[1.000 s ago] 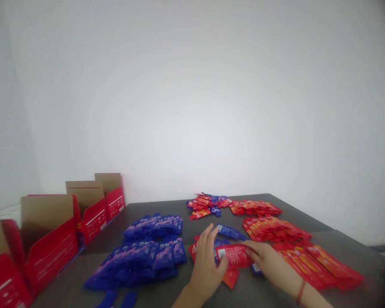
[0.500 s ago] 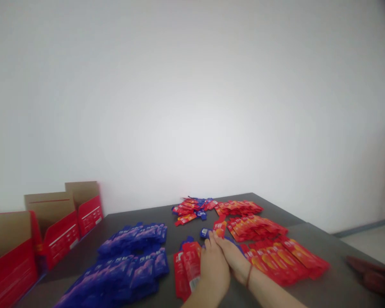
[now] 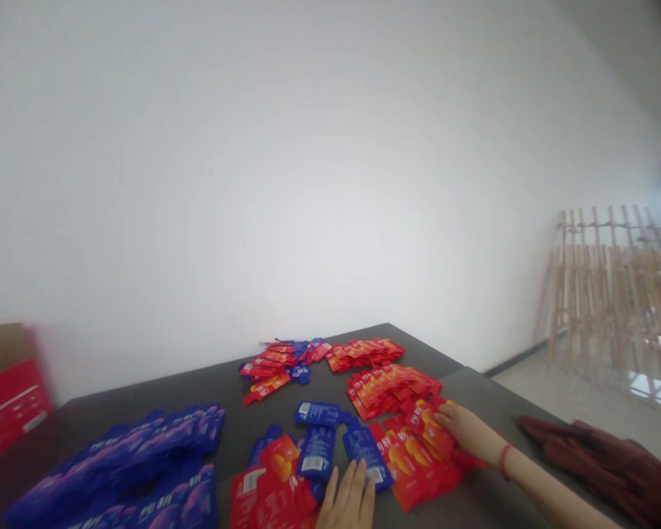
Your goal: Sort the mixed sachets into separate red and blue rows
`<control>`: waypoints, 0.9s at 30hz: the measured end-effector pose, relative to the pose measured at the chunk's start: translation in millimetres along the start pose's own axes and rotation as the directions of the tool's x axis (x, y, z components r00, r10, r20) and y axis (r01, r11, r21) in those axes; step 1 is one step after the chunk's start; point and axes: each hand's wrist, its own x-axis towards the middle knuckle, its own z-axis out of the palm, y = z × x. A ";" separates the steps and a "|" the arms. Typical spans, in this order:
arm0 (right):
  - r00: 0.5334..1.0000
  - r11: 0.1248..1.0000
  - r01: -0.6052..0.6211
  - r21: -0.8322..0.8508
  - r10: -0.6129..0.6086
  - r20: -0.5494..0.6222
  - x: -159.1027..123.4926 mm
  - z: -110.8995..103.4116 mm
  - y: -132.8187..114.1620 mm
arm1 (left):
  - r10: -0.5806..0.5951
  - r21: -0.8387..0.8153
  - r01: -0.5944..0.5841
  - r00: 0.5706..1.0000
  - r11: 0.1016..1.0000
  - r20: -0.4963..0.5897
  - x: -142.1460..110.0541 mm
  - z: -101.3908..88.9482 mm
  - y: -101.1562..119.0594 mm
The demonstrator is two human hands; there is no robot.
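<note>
My right hand [image 3: 468, 432] pinches the edge of a red pouch with an orange fruit print [image 3: 430, 426], at the top of the nearest row of red pouches [image 3: 405, 464]. Low in the middle, my left hand [image 3: 348, 501] lies with its fingers stretched out and nothing held. Its fingertips are at the lower ends of blue pouches; one blue pouch [image 3: 316, 450] and another blue pouch [image 3: 365, 452] lie back side up. Left of that hand is a loose group of red pouches [image 3: 272, 488] with some blue among them.
Overlapping blue pouches [image 3: 137, 459] cover the left of the dark table [image 3: 231, 389]. More red rows [image 3: 391, 388] and a mixed pile [image 3: 280, 364] lie farther back. An open red carton [image 3: 8, 400] stands far left. Dark red cloth [image 3: 600, 455] lies right; wooden racks [image 3: 617, 294] stand beyond.
The view has swung right. My hands, together around a red pouch half a second ago, are now apart: the right one over the red row, the left one low by the blue pouches.
</note>
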 end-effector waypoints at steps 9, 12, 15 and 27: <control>0.972 0.968 -0.227 -0.109 0.233 0.040 -17.6 21.8 10.9 | -0.071 -0.040 0.075 0.994 0.996 0.085 -5.0 1.2 4.1; 0.983 0.939 -0.184 -0.292 0.182 -0.034 -20.5 13.0 -3.9 | -0.089 -0.079 0.098 0.990 0.992 0.109 -5.6 2.7 3.9; 0.997 0.930 -0.049 -0.365 0.024 -0.074 -21.6 8.4 -26.2 | -0.056 -0.116 0.073 0.988 0.991 0.145 -4.9 2.3 1.7; 0.941 0.950 0.301 -0.077 -0.282 0.189 -28.3 83.1 -150.2 | -0.242 -0.254 0.400 0.840 0.880 0.485 9.6 -39.4 -7.0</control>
